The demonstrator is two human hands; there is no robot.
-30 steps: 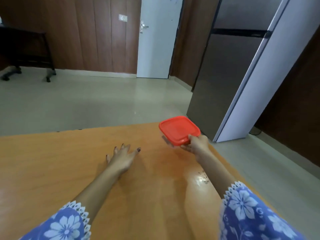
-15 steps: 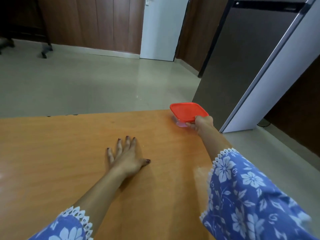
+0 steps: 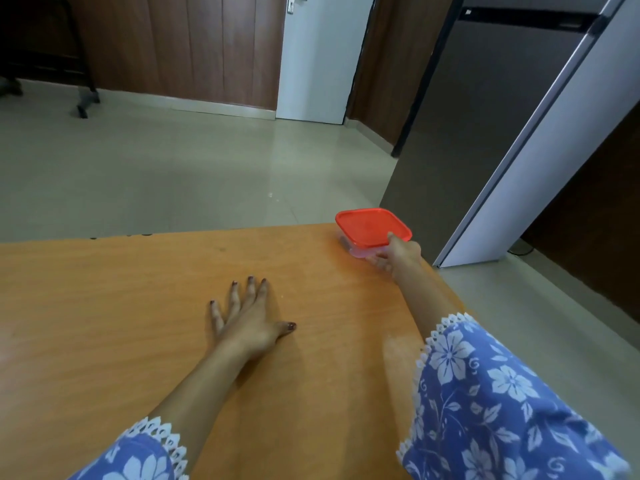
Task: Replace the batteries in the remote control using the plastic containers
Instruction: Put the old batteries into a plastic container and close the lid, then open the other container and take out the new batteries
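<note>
A clear plastic container with a red lid (image 3: 370,229) sits on the far right corner of the orange wooden table (image 3: 121,306). My right hand (image 3: 398,256) reaches out to it and grips its near edge, thumb on the lid and fingers under the rim. My left hand (image 3: 247,318) lies flat on the table's middle, palm down, fingers spread and holding nothing. No remote control or batteries are in view, and what is inside the container is hidden.
A grey refrigerator (image 3: 485,133) stands just beyond the table's right corner. Tiled floor (image 3: 156,174) stretches to a white door (image 3: 322,53) and wood-panelled wall. A dark chair base (image 3: 83,102) is at the far left.
My right hand carried the container forward and down from above the table onto the far right corner. My left hand flattened on the table and has stayed put.
</note>
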